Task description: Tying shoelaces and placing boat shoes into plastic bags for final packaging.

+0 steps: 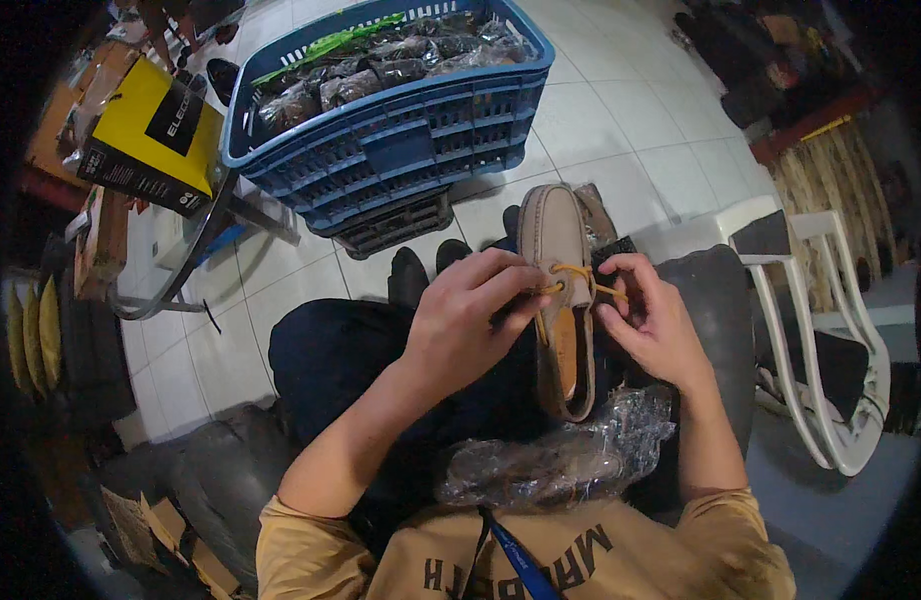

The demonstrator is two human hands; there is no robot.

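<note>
A beige moccasin-style shoe (pixel 555 228) rests over my lap, toe pointing away and opening toward me. Yellow shoelace (pixel 573 268) runs through the eyelets at its front. From the left, my left hand (pixel 471 305) is closed, thumb and fingers pinching the lace beside the shoe. On the other side, my right hand (pixel 653 322) is curled, with thumb and fingertips closed on a lace end. A bundle in clear plastic wrap (pixel 541 468), apparently footwear, lies on my lap below the heel. Partly hidden behind the shoe is another brownish shoe-like item (pixel 596 212).
A blue plastic crate (pixel 396 150) full of plastic-wrapped items stands ahead on the tiled floor, on a black base (pixel 393 230). To the left, a yellow and black box (pixel 151 135) sits by a metal-framed table. A white plastic chair (pixel 816 330) is at the right.
</note>
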